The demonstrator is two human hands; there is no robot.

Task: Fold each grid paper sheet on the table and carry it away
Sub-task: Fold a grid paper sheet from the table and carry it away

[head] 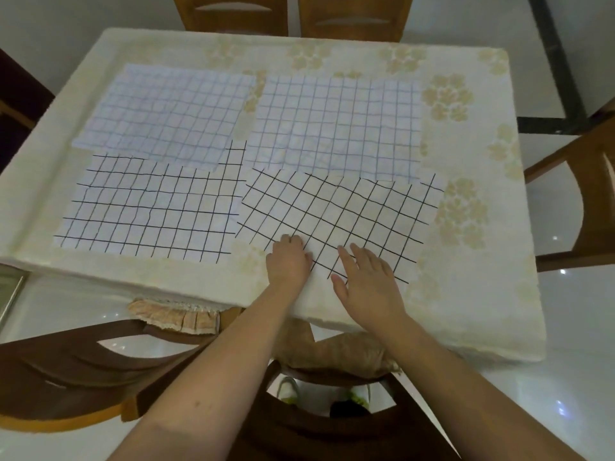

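Observation:
Several white sheets of grid paper lie flat on the table (466,294). The near right sheet (349,211) has bold black lines and sits skewed. My left hand (289,262) rests on its near left corner with fingers curled at the paper's edge. My right hand (366,281) lies flat on the near edge of the same sheet, fingers straight. A near left sheet (149,207) also has bold lines. Two fainter sheets lie behind: the far left sheet (166,111) and the far right sheet (339,124).
A cream flowered tablecloth covers the table. Wooden chairs stand around it: one (83,377) at the near left, one (332,410) right below me, one (582,194) at the right, two (293,15) at the far side. The floor is glossy white.

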